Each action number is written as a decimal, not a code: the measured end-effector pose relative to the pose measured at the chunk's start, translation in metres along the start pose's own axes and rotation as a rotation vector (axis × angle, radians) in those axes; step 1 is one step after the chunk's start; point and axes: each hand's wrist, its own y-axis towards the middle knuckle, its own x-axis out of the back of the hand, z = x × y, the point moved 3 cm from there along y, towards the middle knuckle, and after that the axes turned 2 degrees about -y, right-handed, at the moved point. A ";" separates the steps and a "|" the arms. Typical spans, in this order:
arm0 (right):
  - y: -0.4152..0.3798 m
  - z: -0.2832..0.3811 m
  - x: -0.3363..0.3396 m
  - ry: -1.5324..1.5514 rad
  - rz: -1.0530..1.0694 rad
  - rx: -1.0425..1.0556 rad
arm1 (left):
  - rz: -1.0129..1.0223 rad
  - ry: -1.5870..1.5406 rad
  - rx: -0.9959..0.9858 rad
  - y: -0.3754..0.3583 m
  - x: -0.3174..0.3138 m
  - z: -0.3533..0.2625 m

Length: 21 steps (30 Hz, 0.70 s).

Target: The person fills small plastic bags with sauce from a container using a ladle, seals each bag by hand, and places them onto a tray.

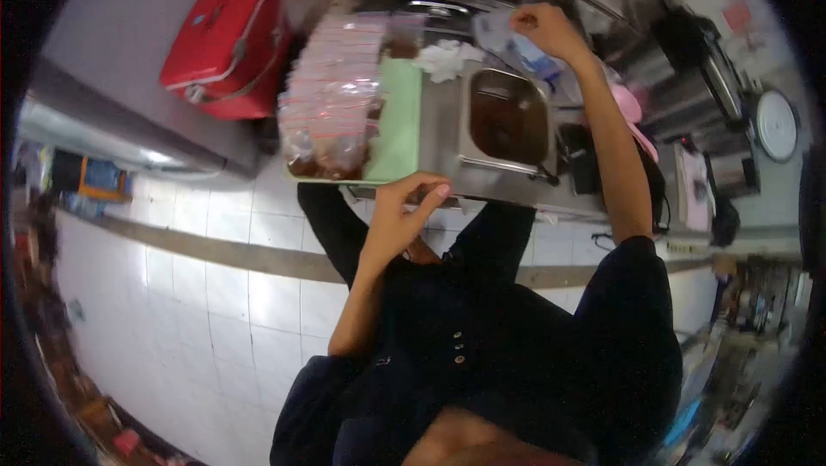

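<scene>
My right hand (551, 31) reaches to the back of the counter, its fingers bent and pinched at the edge of a clear plastic bag (492, 30). Just below that hand lies a blue-and-white plastic packet (535, 60). My left hand (403, 212) hovers at the counter's front edge, thumb and fingers apart with nothing between them. In front of it is a light green tray (399, 122). Rows of filled clear zip bags (335, 92) with red seal lines overlap on the tray. Right of the tray, a rectangular steel pan (509, 117) holds dark brown contents.
Crumpled white tissue (447, 59) lies behind the pan. A red cooler box (225, 44) stands to the left. Pink utensils (628, 109) and a black item (581, 156) sit right of the pan. A round white lid (776, 126) is farther right. White tiles (198, 294) cover the floor.
</scene>
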 end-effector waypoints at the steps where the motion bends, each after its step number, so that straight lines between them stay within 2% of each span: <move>1: -0.021 -0.024 0.017 -0.037 -0.081 -0.110 | 0.024 0.023 -0.016 0.001 -0.003 0.001; 4: -0.072 -0.128 0.041 -0.411 -0.292 -0.379 | 0.067 0.081 -0.050 0.000 -0.008 -0.003; 7: -0.108 -0.180 0.037 -0.335 -0.067 -0.456 | 0.083 0.094 -0.043 -0.003 -0.012 0.003; 10: -0.123 -0.191 0.012 -0.169 -0.052 -0.387 | 0.098 0.085 -0.020 -0.003 -0.019 0.002; 11: -0.127 -0.197 0.009 -0.102 -0.087 -0.503 | 0.105 0.102 -0.030 -0.004 -0.021 0.001; 13: -0.131 -0.203 0.016 -0.124 -0.236 -0.525 | 0.111 0.135 -0.050 -0.005 -0.023 -0.002; 20: -0.139 -0.237 0.036 -0.055 -0.478 -0.434 | 0.141 0.201 -0.009 -0.009 -0.030 -0.012; 21: -0.143 -0.235 0.039 -0.025 -0.526 -0.469 | 0.145 0.191 -0.005 -0.008 -0.032 -0.015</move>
